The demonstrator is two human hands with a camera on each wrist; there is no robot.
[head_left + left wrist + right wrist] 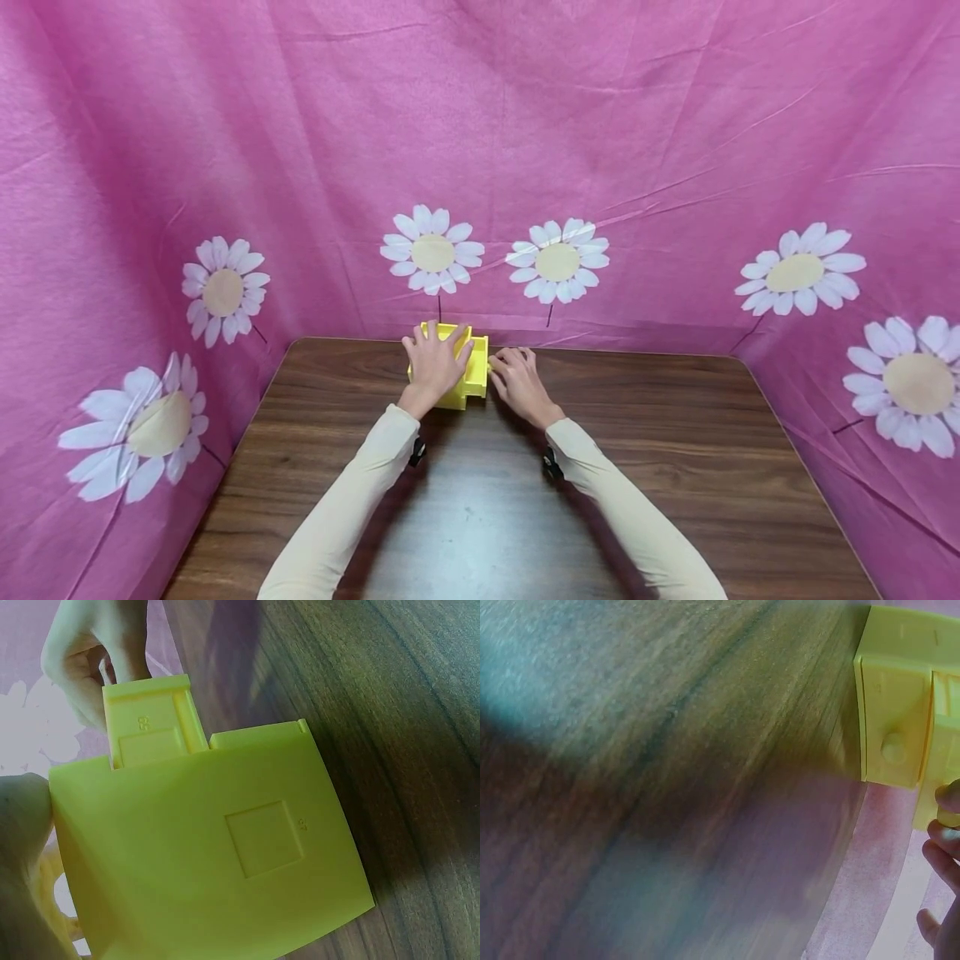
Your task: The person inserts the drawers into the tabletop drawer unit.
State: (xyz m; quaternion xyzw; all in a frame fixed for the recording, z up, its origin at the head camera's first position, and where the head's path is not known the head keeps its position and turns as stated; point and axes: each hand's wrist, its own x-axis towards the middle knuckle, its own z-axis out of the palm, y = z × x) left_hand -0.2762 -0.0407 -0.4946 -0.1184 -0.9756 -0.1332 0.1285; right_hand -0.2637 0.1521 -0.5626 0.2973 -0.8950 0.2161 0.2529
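A small yellow chest of drawers [452,401] stands toward the far edge of the table. Across its top lies my left hand [435,367], fingers spread to the back rim and thumb at the right side, holding it. One drawer [477,367] sticks out to the right, and its embossed side shows in the left wrist view. At that drawer's front, my right hand [521,385] pinches the knob between thumb and finger. Beside it in the right wrist view, another drawer front [896,712] with a round knob [893,747] sits flush in the chest.
The wooden table [660,433] runs back to a pink curtain [645,150] printed with white daisies, which also hangs along both sides. A dark wrist strap [553,464] shows at the right sleeve's edge, another [417,452] at the left.
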